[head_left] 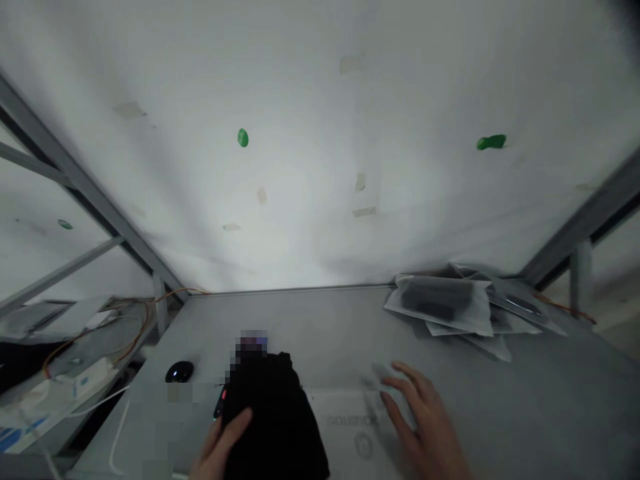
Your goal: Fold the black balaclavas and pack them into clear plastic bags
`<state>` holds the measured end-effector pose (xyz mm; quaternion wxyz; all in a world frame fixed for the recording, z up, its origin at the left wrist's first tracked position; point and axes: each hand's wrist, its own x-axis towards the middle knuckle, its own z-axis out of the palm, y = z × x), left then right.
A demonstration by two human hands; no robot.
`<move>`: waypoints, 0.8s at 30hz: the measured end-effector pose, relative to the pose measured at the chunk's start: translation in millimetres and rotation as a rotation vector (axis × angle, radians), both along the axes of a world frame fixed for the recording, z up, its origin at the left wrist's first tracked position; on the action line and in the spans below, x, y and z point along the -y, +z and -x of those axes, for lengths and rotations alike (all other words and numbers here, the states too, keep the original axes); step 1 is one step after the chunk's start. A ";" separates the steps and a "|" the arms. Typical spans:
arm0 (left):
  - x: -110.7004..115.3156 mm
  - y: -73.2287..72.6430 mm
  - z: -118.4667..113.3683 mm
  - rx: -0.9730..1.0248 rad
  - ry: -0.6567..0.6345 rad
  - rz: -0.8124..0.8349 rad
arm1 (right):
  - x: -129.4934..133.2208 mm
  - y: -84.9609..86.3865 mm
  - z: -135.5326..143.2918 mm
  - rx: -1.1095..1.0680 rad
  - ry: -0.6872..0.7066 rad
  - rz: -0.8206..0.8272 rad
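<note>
**Black cloth under the left hand, clear bag under the right**

Black, soft and matte, a folded fabric item (275, 417) lies at the lower centre of the frame on a smooth grey tabletop (525, 407). The left hand (223, 447) enters from the bottom edge and rests against the fabric's lower left side, thumb laid on the cloth; the fingers are hidden behind it, so how tightly they close is impossible to judge. A small red-and-dark object (220, 402) pokes out at the fabric's left edge, too blurred to name.

Just right of the fabric lies a flat, translucent plastic bag (350, 420) with faint printed lettering and a round mark. The right hand (425, 427) is spread flat, fingers splayed and pointing to the upper left, apparently pressing on the bag's right part; it grips nothing.

In the upper right of the tabletop sits a loose heap of frosted plastic pouches (450, 303), the top one holding something dark and rectangular. A glossy black domed object (179, 371), possibly a computer mouse, sits to the left of the fabric. Orange and white cables (135, 333) trail at the far left, beside grey metal frame bars (75, 173). A white sheet wall (320, 167) with green spots fills the upper frame.
</note>
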<state>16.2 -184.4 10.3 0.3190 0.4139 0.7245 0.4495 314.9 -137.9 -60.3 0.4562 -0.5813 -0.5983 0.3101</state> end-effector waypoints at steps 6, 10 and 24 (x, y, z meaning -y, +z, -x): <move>-60.5 38.5 -75.7 0.124 -0.505 -0.036 | -9.7 29.1 45.2 -0.625 0.424 0.220; -87.5 24.2 -82.5 0.175 -0.513 -0.097 | -45.9 15.2 32.5 -0.773 0.134 0.339; -125.4 -41.3 -41.1 -0.109 -0.196 -0.114 | -93.1 -27.5 -14.2 -0.711 -0.235 0.313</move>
